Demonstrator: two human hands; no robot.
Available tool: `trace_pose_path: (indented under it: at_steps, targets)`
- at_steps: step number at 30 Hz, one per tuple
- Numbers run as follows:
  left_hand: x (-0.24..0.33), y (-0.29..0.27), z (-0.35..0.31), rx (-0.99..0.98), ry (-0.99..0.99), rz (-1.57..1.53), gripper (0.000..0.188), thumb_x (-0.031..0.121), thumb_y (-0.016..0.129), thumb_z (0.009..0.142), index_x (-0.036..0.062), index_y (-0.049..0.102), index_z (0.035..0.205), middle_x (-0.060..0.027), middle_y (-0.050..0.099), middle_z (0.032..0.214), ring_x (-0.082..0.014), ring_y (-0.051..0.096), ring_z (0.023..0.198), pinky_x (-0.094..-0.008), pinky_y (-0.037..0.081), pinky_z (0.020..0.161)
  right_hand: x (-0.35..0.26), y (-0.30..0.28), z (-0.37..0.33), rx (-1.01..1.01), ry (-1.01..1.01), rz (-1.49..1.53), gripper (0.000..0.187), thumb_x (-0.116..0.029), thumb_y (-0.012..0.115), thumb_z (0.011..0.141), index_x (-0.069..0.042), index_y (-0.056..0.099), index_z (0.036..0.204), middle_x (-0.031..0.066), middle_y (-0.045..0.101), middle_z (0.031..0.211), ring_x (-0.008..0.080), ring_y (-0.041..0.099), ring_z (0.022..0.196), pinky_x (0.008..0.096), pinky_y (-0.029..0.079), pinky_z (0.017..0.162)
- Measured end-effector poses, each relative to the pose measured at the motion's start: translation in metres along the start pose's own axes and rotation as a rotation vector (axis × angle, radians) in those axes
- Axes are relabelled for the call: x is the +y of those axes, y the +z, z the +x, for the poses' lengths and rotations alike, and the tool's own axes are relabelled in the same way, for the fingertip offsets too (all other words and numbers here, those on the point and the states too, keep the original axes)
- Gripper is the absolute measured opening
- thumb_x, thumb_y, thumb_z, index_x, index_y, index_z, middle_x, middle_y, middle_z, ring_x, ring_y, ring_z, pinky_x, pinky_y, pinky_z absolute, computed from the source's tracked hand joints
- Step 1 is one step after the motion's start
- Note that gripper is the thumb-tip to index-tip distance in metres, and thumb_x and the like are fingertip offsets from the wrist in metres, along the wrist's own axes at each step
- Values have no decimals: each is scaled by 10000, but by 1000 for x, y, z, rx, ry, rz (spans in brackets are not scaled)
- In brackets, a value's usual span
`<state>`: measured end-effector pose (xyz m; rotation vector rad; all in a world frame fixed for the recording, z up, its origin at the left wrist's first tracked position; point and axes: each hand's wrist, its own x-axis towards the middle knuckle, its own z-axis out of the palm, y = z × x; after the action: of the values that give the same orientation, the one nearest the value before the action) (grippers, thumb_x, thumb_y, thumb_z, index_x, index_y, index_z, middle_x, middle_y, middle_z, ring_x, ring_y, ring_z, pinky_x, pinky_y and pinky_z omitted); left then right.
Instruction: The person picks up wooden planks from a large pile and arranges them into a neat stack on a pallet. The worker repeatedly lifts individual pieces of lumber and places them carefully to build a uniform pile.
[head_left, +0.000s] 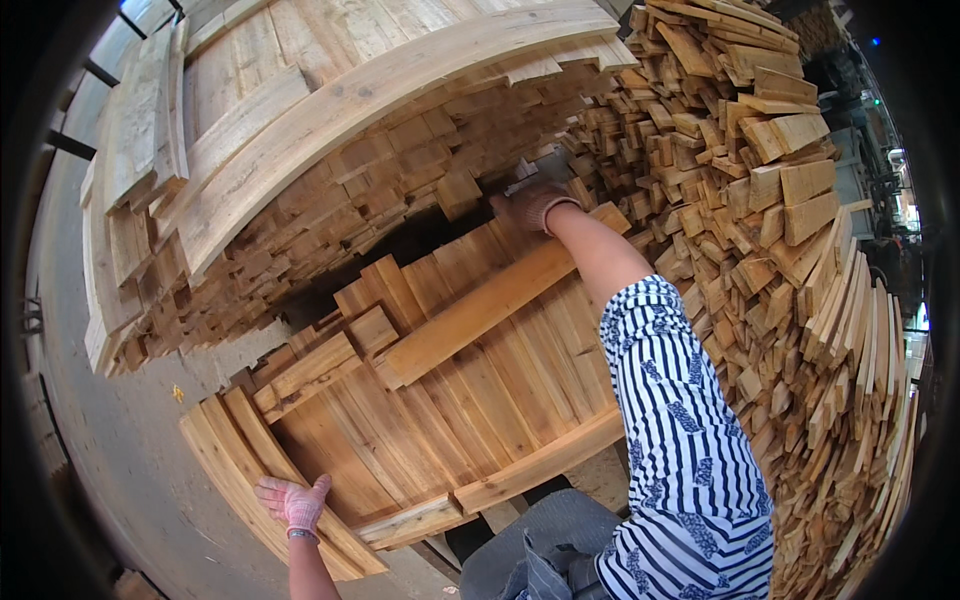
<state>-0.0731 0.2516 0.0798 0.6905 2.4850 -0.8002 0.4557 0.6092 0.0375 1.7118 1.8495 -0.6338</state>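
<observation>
My left hand (292,503), in a pinkish knit glove, lies on the planks (250,440) at the left end of a low layered stack of boards (480,390). Its thumb stands apart from the fingers. Stretched far forward, my right hand (535,207), also gloved, is at the stack's far edge, close to some board ends. Its fingers are dark and partly hidden, so I cannot see whether they grip anything. A long loose plank (490,315) lies across the boards below that hand, and a shorter plank (310,375) lies to its left.
Beyond stands a taller stack of boards (400,180), with long planks on top and a dark gap before it. A high heap of cut wood pieces (740,250) rises close on the right. Grey floor (130,440) shows at the left.
</observation>
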Motion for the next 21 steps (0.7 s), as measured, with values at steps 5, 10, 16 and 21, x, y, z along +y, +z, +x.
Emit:
trace_pose_path:
  at_steps: [5, 10, 16, 21]
  targets:
    - [-6, 1, 2, -12, 46, -37, 1479, 553, 881, 633, -29, -117, 1556, -309, -98, 1627, -454, -69, 1523, -573, 57, 1216, 12, -32, -19, 44, -152, -10, 708, -542, 183, 1040, -64, 562, 1401, 185, 547, 1438, 327, 512, 1340, 407, 363, 1127]
    - [-5, 4, 5, 42, 62, -20, 1472, 577, 868, 632, -44, -100, 1552, -321, -74, 1622, -469, -51, 1518, -575, 57, 1214, 43, -18, 4, -58, 181, 173, 740, -643, 313, 985, -131, 441, 1505, 145, 463, 1526, 326, 471, 1380, 412, 348, 1145]
    - [7, -18, -10, -2, 62, -2, 1466, 594, 861, 620, -61, -70, 1545, -344, -11, 1607, -489, -1, 1511, -592, 88, 1205, 24, -35, -16, -85, 196, 101, 773, -648, 317, 980, -168, 269, 1584, 144, 442, 1543, 315, 444, 1406, 386, 333, 1158]
    - [4, -22, -11, -37, 53, -61, 1403, 575, 839, 634, -75, -4, 1549, -339, 27, 1613, -467, 31, 1514, -556, 89, 1215, 0, -28, -24, 167, 137, -153, 696, -597, 321, 1006, -164, 307, 1551, 133, 407, 1558, 323, 416, 1416, 425, 326, 1160]
